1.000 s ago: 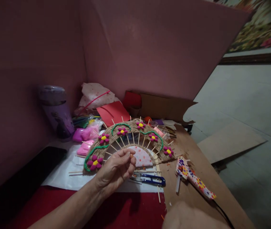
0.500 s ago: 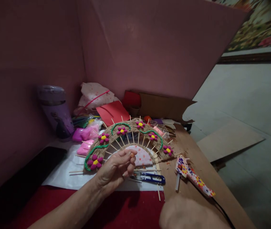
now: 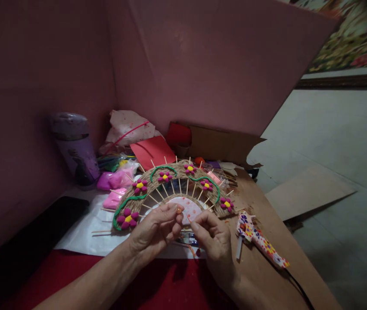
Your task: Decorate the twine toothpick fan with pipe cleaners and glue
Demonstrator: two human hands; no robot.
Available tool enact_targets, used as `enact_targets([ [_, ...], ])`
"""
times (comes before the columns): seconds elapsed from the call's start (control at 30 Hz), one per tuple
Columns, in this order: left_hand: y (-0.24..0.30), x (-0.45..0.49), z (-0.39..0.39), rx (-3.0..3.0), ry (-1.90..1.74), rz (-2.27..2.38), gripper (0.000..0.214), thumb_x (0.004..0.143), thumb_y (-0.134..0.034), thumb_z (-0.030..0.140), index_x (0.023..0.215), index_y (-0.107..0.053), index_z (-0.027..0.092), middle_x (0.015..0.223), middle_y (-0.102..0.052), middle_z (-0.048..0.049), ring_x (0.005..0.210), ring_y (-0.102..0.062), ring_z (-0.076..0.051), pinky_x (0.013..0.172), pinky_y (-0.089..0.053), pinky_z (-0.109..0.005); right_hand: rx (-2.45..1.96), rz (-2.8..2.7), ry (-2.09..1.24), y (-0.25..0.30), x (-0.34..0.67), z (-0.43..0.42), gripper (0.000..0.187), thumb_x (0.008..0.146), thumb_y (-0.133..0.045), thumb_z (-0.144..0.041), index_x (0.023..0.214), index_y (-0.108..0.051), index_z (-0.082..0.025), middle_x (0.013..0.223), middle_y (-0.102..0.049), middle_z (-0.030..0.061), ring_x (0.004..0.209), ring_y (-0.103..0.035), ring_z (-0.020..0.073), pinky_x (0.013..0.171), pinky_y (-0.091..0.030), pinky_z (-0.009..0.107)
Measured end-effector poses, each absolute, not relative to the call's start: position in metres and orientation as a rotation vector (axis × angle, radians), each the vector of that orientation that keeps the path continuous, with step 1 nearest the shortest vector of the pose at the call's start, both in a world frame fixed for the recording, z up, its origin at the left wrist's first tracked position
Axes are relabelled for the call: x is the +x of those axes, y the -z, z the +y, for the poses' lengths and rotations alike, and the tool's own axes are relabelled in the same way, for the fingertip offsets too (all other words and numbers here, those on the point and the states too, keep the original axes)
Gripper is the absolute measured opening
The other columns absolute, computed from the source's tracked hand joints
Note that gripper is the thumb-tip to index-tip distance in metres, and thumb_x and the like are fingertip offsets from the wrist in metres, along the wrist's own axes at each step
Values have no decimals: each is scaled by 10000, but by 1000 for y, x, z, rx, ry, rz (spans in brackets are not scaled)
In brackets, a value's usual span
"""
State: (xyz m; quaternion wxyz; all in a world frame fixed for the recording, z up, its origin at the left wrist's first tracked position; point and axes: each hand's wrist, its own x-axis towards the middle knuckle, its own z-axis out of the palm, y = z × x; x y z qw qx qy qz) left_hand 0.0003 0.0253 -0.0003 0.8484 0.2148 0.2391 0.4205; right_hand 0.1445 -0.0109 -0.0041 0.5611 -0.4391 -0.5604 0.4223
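Between thumb and forefinger, my left hand pinches a small orange bead. Close on its right, my right hand pinches the end of a thin orange thread, its tip near the bead. More orange thread hangs below the fingers beside a small dark red piece, too small to name. Behind both hands stands a half-round of twine woven over thin sticks, decorated with magenta flowers and green vines. My right hand mostly covers the blue thread snips.
A flower-patterned glue gun lies at right on brown cardboard, its cord running toward me. At left are a dark phone-like slab and a purple tumbler. Pink packets, red paper and torn cardboard sit behind.
My right hand has come up from the lower right to meet my left, now with orange thread in its fingers. My left hand has stayed in place with the bead.
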Motion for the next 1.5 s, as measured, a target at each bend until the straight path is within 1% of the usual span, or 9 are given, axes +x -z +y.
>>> enact_targets([
  [0.27, 6, 2, 27, 428, -897, 498, 73, 762, -579, 60, 822, -612, 86, 701, -605, -42, 577, -582, -73, 570, -491, -157, -963, -1253, -1118, 14, 141, -12, 252, 779, -577, -347, 613, -497, -176, 522, -451, -49, 473, -364, 79, 467, -294, 210],
  [0.5, 5, 4, 26, 425, -907, 489, 95, 761, -574, 42, 834, -615, 85, 697, -600, -39, 597, -593, -76, 584, -499, -156, -957, -1207, -1162, 17, 143, -7, 297, 774, -591, -380, 590, -467, -182, 482, -394, -67, 436, -303, 69, 428, -262, 204],
  [0.57, 7, 4, 25, 437, -907, 481, 100, 761, -584, 54, 850, -611, 90, 690, -598, -35, 581, -588, -72, 557, -492, -147, -951, -1223, -1145, 15, 143, -7, 299, 775, -592, -374, 585, -470, -179, 476, -395, -66, 435, -301, 67, 435, -263, 207],
  [0.7, 9, 5, 26, 510, -882, 442, 62, 769, -608, 131, 813, -598, 88, 643, -587, -31, 439, -514, -46, 394, -400, -124, -964, -1217, -1180, 17, 144, -8, 294, 781, -588, -378, 600, -465, -182, 470, -411, -67, 407, -313, 63, 403, -258, 199],
  [0.8, 8, 5, 26, 533, -874, 459, 82, 764, -625, 161, 785, -592, 89, 630, -583, -25, 415, -491, -36, 360, -351, -118, -956, -1197, -1216, 20, 144, -8, 295, 780, -591, -375, 601, -455, -184, 463, -407, -72, 397, -315, 60, 393, -258, 193],
  [1.03, 6, 4, 22, 527, -837, 570, 90, 751, -645, 176, 754, -585, 110, 658, -582, -13, 478, -508, -37, 406, -353, -119, -962, -1147, -1248, 19, 144, -6, 286, 762, -602, -350, 583, -460, -178, 467, -416, -70, 404, -317, 57, 401, -259, 190],
  [1.17, 7, 5, 23, 545, -854, 538, 87, 738, -652, 156, 773, -591, 103, 669, -578, -19, 471, -484, -34, 405, -334, -129, -958, -1111, -1312, 20, 145, -5, 272, 749, -600, -334, 582, -453, -177, 472, -417, -70, 391, -315, 53, 389, -248, 191],
  [1.37, 5, 7, 22, 604, -863, 571, 148, 720, -675, 224, 750, -596, 103, 636, -554, -8, 455, -477, -46, 400, -313, -148, -960, -1105, -1336, 18, 144, -6, 273, 738, -594, -332, 568, -449, -176, 440, -397, -73, 379, -297, 47, 380, -227, 187],
  [1.5, 2, 8, 22, 609, -881, 612, 131, 713, -680, 208, 744, -602, 108, 645, -558, -8, 463, -477, -45, 418, -317, -154, -959, -1094, -1343, 17, 143, -7, 276, 737, -593, -329, 563, -439, -179, 428, -380, -81, 371, -280, 44, 368, -208, 182],
])
